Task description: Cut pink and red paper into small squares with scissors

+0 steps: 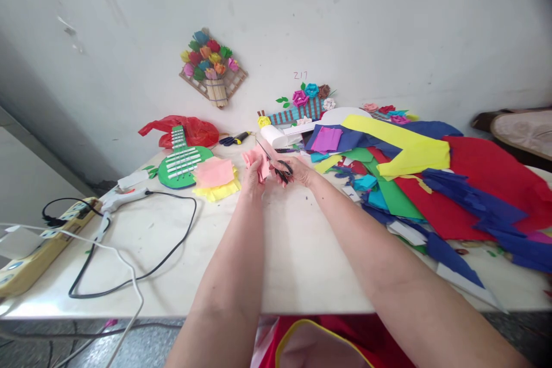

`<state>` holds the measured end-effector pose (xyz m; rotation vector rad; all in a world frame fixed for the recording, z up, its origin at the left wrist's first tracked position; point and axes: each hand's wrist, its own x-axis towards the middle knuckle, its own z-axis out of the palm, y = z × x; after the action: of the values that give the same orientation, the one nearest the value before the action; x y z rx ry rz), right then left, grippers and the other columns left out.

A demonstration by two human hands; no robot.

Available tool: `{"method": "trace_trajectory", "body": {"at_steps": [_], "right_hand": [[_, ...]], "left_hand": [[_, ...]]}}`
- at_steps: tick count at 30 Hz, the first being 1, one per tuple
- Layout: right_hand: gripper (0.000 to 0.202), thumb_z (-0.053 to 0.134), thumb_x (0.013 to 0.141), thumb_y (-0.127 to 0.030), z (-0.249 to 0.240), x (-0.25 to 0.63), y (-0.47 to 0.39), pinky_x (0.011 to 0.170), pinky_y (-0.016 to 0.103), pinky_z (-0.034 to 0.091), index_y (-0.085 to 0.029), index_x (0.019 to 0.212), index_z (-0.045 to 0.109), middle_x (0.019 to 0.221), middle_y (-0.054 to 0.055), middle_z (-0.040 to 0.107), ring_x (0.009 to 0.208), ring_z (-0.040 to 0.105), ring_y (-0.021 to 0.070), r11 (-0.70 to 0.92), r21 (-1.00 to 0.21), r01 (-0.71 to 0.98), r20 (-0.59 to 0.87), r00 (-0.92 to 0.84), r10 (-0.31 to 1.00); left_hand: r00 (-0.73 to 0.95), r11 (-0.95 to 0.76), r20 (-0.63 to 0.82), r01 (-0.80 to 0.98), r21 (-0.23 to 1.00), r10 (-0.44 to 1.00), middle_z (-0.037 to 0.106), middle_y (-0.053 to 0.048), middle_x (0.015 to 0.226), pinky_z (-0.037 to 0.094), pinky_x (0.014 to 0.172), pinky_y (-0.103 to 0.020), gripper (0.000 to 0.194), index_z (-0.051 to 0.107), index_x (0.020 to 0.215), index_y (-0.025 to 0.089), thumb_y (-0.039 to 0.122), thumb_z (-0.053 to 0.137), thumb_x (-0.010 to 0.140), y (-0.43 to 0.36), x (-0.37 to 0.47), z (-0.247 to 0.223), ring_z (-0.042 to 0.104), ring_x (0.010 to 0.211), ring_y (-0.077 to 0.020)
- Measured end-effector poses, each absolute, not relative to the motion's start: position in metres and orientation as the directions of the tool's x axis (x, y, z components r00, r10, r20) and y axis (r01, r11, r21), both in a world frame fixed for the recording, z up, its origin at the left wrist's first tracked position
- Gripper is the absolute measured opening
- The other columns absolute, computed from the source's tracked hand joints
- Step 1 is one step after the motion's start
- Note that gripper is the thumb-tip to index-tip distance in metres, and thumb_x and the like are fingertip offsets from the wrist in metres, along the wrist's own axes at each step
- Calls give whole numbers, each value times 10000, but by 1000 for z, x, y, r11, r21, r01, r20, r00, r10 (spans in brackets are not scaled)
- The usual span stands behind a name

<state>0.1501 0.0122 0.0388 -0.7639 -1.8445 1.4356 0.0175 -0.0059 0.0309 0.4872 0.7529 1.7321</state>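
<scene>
Cream plastic forms the power strip (31,269) at the far left of the white table (302,276), with a white adapter (20,242) plugged into it. Just beside its upper end lies a white glue gun (123,199), a black cord (192,227) looping over the tabletop to its right. Further along, a green guitar-shaped piece (164,173) with white strips lies in front of a crumpled red bag (200,133); against its right side, a pink sheet (214,172) overlaps some yellow sheets (219,191). On the wall above hangs a basket of coloured flowers (213,57), and below it, on the table, rests a tool with black and yellow handles (236,139). Near the middle, the left hand (254,178) pinches a bunch of pink paper (257,160), raised over the table. Facing it, the right hand (299,169) grips black-handled scissors (284,172), fingers around the loops, blades pointing to the upper left and reaching the pink paper; whether they bite into it is too small to tell. Behind the hands sits a white roll (273,137). To the right spreads a heap of coloured sheets: a yellow piece (414,152) overlaps a large red sheet (491,181), with dark blue strips (474,198) across the red.
</scene>
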Motion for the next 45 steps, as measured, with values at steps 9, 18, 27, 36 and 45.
{"method": "trace_trajectory", "body": {"at_steps": [9, 18, 27, 36, 45], "right_hand": [[405, 528, 820, -529, 39, 151, 10, 294, 178, 260, -150, 680, 559, 491, 3, 592, 363, 540, 99, 242, -969, 41, 165, -621, 766], [405, 544, 815, -531, 36, 150, 11, 291, 169, 250, -156, 663, 553, 503, 1, 601, 367, 552, 96, 229, -973, 20, 170, -605, 778], [389, 594, 789, -525, 29, 148, 16, 281, 159, 274, -157, 669, 561, 497, -17, 588, 358, 534, 84, 199, -980, 2, 162, -570, 805], [283, 621, 801, -371, 42, 141, 1, 280, 158, 306, -152, 636, 548, 445, -34, 535, 330, 474, 69, 118, -992, -39, 122, -489, 864], [302, 661, 777, -369, 47, 138, -6, 283, 161, 291, -163, 619, 507, 438, -55, 478, 329, 427, 57, 123, -992, -30, 123, -466, 876]], "left_hand": [[-345, -208, -61, -688, 696, 936, 656, -21, 661, 499, 528, -203, 85, 611, 740, 160, 187, 646, 813, -2, 19, 26, 648, 595, -132], [-368, -267, -4, -683, 680, 930, 680, -33, 675, 549, 626, -248, 51, 630, 760, 148, 169, 673, 779, 3, 18, 19, 665, 625, -148], [-479, -304, -63, -648, 698, 876, 679, -53, 705, 557, 763, -301, 80, 618, 704, 147, 143, 671, 764, 7, 20, 21, 688, 765, -185], [-505, -319, -36, -598, 735, 862, 642, -41, 660, 545, 610, -275, 122, 587, 697, 145, 189, 696, 728, 12, 18, 16, 631, 575, -143], [-516, -341, -27, -603, 721, 856, 649, -29, 674, 535, 626, -250, 99, 598, 703, 154, 176, 692, 725, 11, 18, 18, 635, 601, -131]]}}
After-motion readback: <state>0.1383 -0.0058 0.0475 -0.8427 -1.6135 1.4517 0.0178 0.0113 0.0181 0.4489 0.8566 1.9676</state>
